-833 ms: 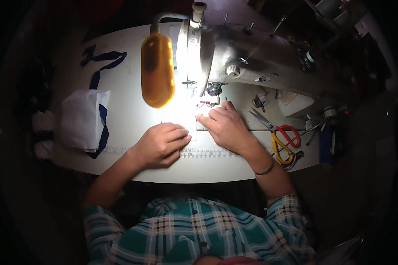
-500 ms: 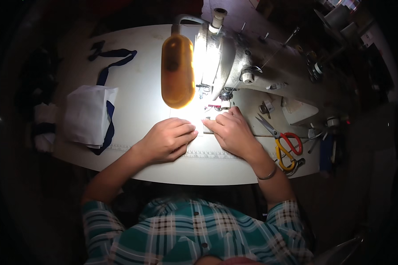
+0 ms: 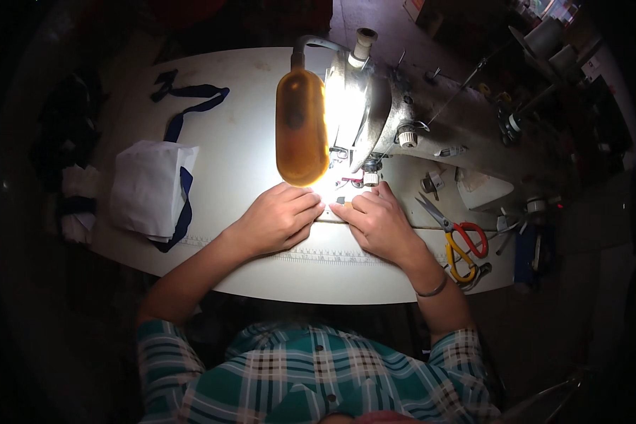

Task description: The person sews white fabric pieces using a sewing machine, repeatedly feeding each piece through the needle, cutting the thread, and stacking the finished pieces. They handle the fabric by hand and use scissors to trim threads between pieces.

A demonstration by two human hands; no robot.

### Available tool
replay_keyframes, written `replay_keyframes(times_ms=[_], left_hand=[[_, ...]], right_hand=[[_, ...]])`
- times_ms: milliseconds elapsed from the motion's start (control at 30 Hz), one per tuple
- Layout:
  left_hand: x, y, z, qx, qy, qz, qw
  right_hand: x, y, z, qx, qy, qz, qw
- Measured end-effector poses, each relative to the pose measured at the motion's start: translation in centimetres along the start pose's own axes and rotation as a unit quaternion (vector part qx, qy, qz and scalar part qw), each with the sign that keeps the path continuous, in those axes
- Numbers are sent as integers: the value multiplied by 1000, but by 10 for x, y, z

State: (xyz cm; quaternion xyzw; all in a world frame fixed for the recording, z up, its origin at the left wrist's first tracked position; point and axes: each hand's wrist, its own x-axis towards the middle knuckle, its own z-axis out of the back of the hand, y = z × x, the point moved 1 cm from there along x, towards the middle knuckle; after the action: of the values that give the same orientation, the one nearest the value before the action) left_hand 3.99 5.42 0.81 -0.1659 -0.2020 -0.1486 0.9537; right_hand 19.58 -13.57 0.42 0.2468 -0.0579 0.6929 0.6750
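My left hand (image 3: 284,218) rests on the white table just in front of the sewing machine (image 3: 396,106), its fingers curled and pressed together. Close to its right, my right hand (image 3: 378,220) is bent in, thumb and forefinger almost meeting the left fingertips. Both are closed beside the machine's presser foot area, under the bright light. Glare and the fingers hide what they pinch. A small dark patch (image 3: 340,201) shows by the right fingertips. The amber-covered lamp (image 3: 302,127) hangs just beyond the left hand.
Folded white cloth (image 3: 145,187) with a navy strap (image 3: 198,99) lies at the left. Scissors with red and yellow handles (image 3: 459,247) lie right of my right hand. A printed ruler strip (image 3: 318,257) runs along the table's front. Thread spools (image 3: 540,42) stand at the back right.
The whole view has shifted, so the table and machine appear slightly farther right and lower. My hands stay by the presser foot, with their fingertips a little closer together.
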Motion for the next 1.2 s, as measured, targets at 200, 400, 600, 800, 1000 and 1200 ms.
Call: replay_keyframes(times_ms=[200, 400, 600, 800, 1000, 1200], left_hand=[[6, 4, -1, 16, -4, 0, 1000], [8, 5, -5, 35, -5, 6, 999], [8, 10, -10, 33, -12, 27, 999], [12, 17, -10, 38, -8, 50, 998], [9, 27, -18, 36, 30, 91, 995], [21, 25, -23, 28, -26, 90, 995]], right_hand=[[1, -1, -2, -21, -16, 0, 1000], [-2, -6, -8, -33, -13, -18, 999], [-1, -6, -11, -64, -16, -37, 997], [3, -4, -13, -60, -18, -58, 996], [2, -4, -12, -50, -16, -58, 997], [-6, -5, -8, -38, 9, -73, 997]])
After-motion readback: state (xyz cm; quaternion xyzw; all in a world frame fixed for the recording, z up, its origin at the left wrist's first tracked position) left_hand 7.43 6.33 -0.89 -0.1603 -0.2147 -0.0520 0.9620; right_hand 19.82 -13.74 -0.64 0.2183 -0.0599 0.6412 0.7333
